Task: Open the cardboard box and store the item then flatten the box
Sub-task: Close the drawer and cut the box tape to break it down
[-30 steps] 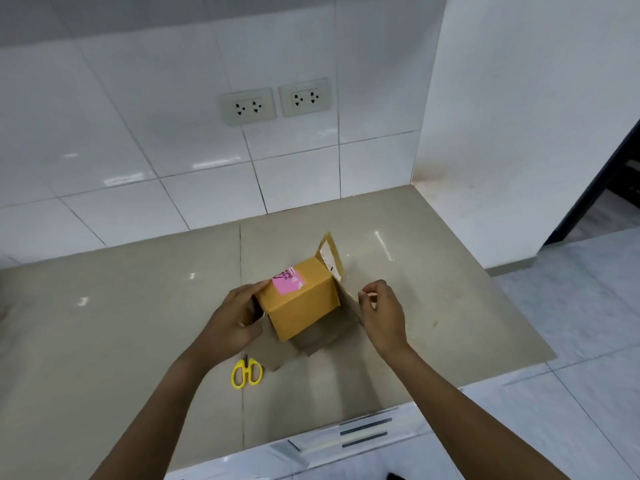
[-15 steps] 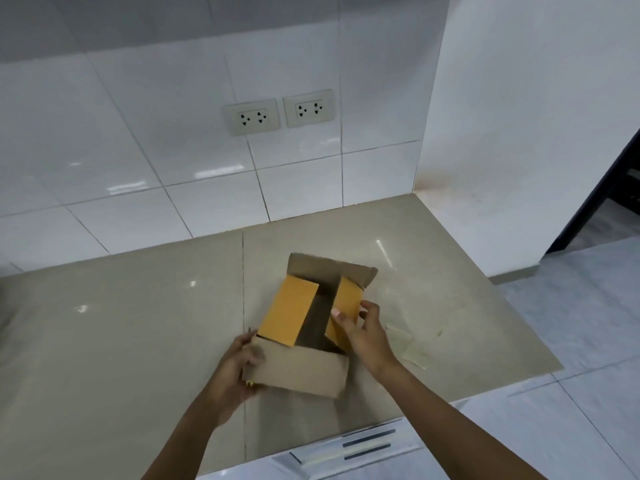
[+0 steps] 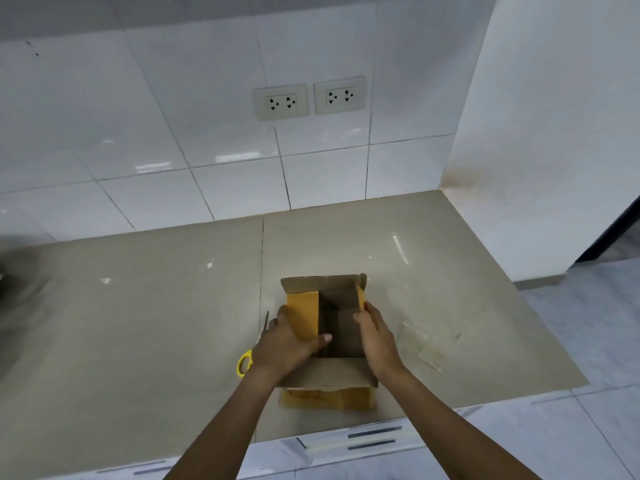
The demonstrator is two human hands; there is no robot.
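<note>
A yellow-brown cardboard box [image 3: 304, 313] stands open on the beige countertop [image 3: 138, 323], its flaps spread out front and back. My left hand [image 3: 287, 344] lies on the left flap, thumb over its inner edge. On the right side, my right hand [image 3: 375, 336] grips the right flap and wall. The inside looks dark; I see no item in it.
Yellow-handled scissors [image 3: 249, 355] lie just left of the box, partly under my left hand. Strips of clear tape [image 3: 420, 342] lie to the right. A tiled wall with two sockets [image 3: 308, 98] stands behind; the counter's front edge is close under the box.
The box was turned from a tilted, closed pose to upright with flaps open. Both hands shifted onto the left and right flaps, and the box squared up toward me.
</note>
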